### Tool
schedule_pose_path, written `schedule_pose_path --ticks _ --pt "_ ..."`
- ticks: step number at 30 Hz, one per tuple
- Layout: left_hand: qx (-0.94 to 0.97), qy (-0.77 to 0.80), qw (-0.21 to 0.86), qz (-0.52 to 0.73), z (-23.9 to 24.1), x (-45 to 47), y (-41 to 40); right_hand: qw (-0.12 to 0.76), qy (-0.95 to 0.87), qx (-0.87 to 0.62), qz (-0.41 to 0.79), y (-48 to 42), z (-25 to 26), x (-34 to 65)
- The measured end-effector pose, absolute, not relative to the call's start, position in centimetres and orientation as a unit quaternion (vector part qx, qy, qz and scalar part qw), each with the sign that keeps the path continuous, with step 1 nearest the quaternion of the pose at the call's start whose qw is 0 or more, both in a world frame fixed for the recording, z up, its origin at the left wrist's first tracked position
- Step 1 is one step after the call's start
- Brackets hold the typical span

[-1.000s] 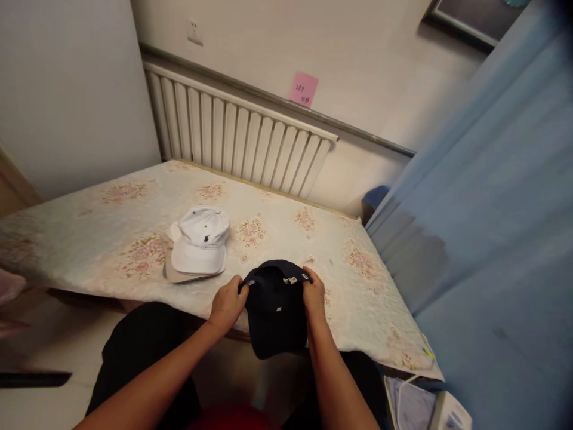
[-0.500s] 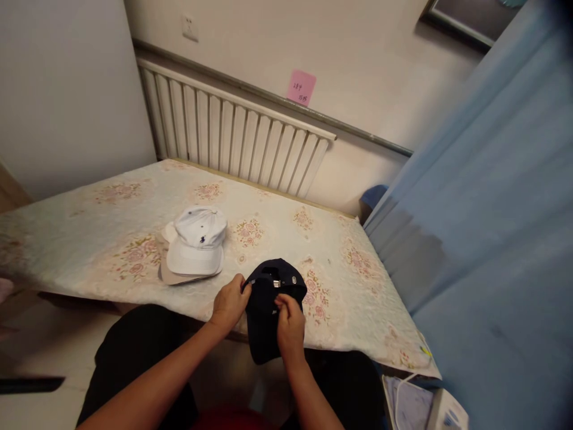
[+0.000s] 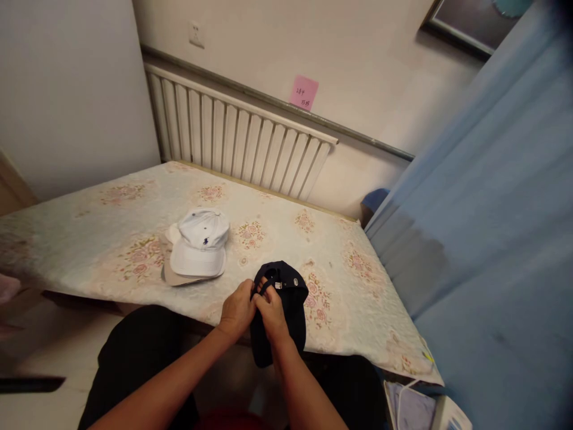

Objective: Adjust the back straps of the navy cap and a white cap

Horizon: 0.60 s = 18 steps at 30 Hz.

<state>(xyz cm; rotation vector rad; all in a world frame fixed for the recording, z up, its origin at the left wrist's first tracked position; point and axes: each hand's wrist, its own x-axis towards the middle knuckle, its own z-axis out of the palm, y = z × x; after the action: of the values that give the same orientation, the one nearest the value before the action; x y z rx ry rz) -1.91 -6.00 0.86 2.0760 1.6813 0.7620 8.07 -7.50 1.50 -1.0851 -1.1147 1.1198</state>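
Note:
A black baseball cap (image 3: 290,313) is in front of me at the near edge of the bed, its back strap and metal buckle facing up and its brim toward me. My left hand (image 3: 238,307) is closed on the cap's left edge. Right beside it, my right hand (image 3: 271,310) pinches the strap at the left end of the back opening; the fingertips are partly hidden. To the left lies a white cap (image 3: 203,239) with a small dark logo, stacked on a beige cap (image 3: 172,276) that shows only at its edge.
The caps lie on a bed with a floral cover (image 3: 340,280). Behind it are a radiator (image 3: 242,134) and a wall with a pink note (image 3: 304,92). A blue curtain (image 3: 487,239) hangs on the right. An open box (image 3: 414,406) stands at lower right.
My right hand has moved left from the middle of the black cap to its strap end, close against my left hand. The white and beige caps stay in place.

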Motion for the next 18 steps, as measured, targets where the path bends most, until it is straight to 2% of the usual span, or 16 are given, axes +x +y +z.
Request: schedule_pose_path --ticks 6,11,18 --pt "0.765 0.523 0.178 0.332 -0.8 -1.3 -6.6 0.548 -0.403 -0.610 0.407 -7.0 0.8 8.1" --pt "0.736 0.539 0.184 0.366 -2.3 -1.3 -7.5 0.571 -0.337 -0.604 0.442 -6.0 -0.2 8.5" --pt "0.603 0.651 0.347 0.302 -4.1 -1.2 -8.1 0.575 -0.316 -0.563 0.503 -6.5 -0.7 8.6"
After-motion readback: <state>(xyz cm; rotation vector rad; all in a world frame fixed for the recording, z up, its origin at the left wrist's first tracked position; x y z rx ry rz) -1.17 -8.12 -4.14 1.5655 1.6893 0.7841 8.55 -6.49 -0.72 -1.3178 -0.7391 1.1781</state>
